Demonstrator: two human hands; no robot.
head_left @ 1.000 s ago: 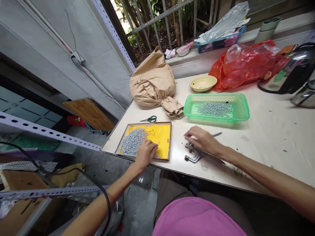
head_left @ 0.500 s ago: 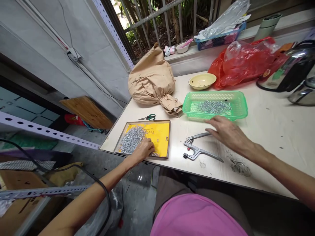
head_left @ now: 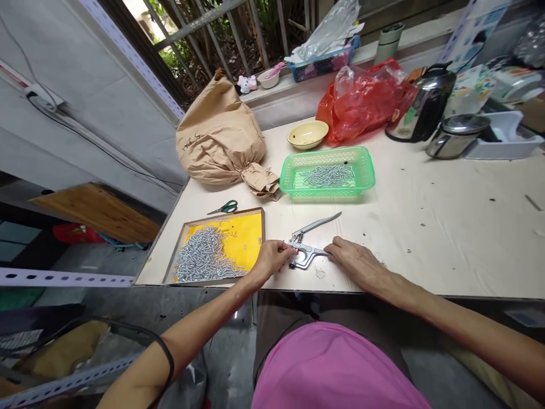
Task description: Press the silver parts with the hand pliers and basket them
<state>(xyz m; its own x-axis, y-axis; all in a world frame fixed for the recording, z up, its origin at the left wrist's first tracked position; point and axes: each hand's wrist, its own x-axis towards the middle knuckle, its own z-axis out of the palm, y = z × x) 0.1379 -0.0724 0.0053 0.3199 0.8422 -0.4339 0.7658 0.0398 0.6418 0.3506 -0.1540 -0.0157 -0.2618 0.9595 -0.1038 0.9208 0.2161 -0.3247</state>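
Observation:
My right hand [head_left: 356, 262] is closed on the lower handle of a pair of grey snap-fastener pliers [head_left: 317, 224], which lie on the table with their handles spread apart. At the jaw end, beside the red bit, the fingertips of my left hand [head_left: 275, 257] are pinched together. Whatever they hold is too small to make out. To the left, a shallow cardboard tray [head_left: 249, 234] with a yellow bottom contains a heap of small silvery metal pieces [head_left: 202, 255]. More silvery pieces [head_left: 330, 176] lie in a green plastic basket [head_left: 327, 192] behind the pliers.
Green-handled scissors [head_left: 230, 207] lie behind the tray. Farther back are a tied brown paper bag [head_left: 221, 136], a yellow bowl [head_left: 307, 136] and a red plastic bag [head_left: 361, 102]. A kettle [head_left: 426, 105] and a metal pot [head_left: 457, 136] stand at right. The table's front edge runs below my hands.
My left hand has gone from the tray to the pliers' jaw. My right hand has come down from near the basket onto the lower handle. The view has shifted right.

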